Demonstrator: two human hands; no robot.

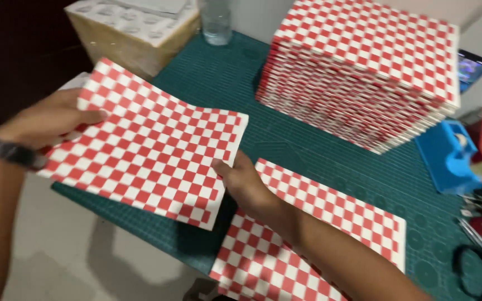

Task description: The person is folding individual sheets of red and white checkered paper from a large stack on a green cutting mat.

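Both the left hand [48,120] and right hand [241,181] pinch a checkered sheet [146,142] by its edges above the green mat [308,145]; it may sag or crease, being held so lightly.

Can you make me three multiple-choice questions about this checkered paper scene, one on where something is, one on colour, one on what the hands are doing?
1. Where is the tall stack of checkered sheets?
A. At the far side of the green cutting mat
B. On the floor
C. Under the left hand

2. What colour is the tape dispenser at the right?
A. Yellow
B. Blue
C. White

3. How is the lifted checkered sheet held?
A. By one hand only
B. By nobody, flat on the mat
C. By both hands at opposite edges

Answers: 1 A, the stack stands on the mat's far part. 2 B, its body is plainly blue. 3 C, the left hand grips the left edge and the right hand the right edge.
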